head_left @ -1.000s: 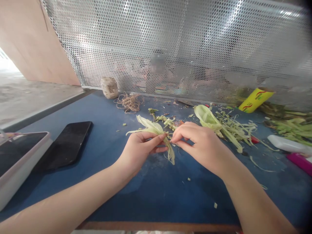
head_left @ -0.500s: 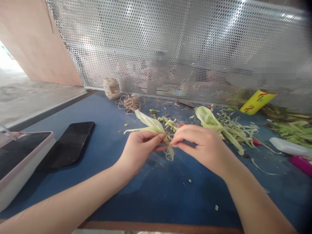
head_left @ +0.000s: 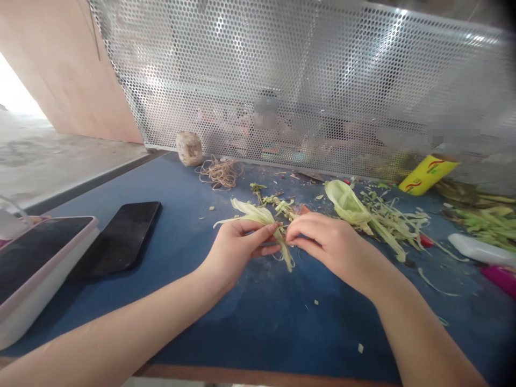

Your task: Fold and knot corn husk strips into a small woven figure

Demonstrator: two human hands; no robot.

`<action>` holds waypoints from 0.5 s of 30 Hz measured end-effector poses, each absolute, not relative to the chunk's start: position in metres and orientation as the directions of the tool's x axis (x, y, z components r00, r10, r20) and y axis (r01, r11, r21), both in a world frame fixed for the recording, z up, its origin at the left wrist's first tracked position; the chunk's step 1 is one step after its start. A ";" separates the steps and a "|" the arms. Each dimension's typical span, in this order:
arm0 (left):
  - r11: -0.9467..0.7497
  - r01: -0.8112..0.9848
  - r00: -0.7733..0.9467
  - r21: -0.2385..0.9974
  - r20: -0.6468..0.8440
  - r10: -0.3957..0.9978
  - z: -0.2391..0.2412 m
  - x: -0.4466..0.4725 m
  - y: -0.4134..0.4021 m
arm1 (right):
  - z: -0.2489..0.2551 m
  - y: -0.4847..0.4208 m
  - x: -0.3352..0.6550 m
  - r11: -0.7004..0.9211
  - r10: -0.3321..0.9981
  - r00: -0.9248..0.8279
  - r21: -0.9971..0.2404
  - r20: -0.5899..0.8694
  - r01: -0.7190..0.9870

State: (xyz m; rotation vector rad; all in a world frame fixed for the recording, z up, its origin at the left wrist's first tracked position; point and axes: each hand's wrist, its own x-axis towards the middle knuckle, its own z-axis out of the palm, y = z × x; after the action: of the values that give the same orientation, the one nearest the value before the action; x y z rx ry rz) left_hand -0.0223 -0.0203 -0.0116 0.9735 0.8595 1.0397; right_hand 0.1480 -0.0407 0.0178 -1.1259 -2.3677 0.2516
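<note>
My left hand [head_left: 236,250] is closed in a pinch on a bundle of pale green leaf strips [head_left: 258,216], thumb against fingers. The strips fan out to the left and one end hangs down between both hands. Right beside it, my right hand [head_left: 326,244] pinches the same bundle with its fingertips. Both hands hover just above the blue table [head_left: 258,322], near its middle. Small green scraps [head_left: 278,203] lie just behind the hands.
A black phone [head_left: 121,236] and a white-edged device [head_left: 32,263] lie at the left. A pile of green leaf strips [head_left: 374,215], a yellow tube [head_left: 427,173], a white bottle [head_left: 479,250] and a pink object [head_left: 502,278] sit at the right. A perforated metal screen [head_left: 306,86] stands behind; rubber bands [head_left: 221,172] lie near it.
The hanging end of the strips curled up and then dropped straight again between my hands. Both hands keep their pinch; the view shifted slightly.
</note>
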 end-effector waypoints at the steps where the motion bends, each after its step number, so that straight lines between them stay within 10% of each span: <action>1: 0.196 -0.285 0.275 0.938 -0.116 0.954 -0.012 -0.022 -0.021 | 0.017 -0.042 0.147 0.647 0.759 -0.525 -0.352 0.386 0.676; 15: 0.106 -0.228 0.220 0.968 -0.055 0.974 -0.013 -0.019 -0.023 | 0.013 -0.045 0.142 0.632 0.722 -0.456 -0.226 0.520 0.741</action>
State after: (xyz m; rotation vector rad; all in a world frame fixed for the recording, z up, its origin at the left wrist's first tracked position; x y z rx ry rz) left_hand -0.0187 -0.0233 -0.0125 1.0691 0.9174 1.0992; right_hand 0.1418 -0.0449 0.0126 -1.1401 -2.2683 -0.0440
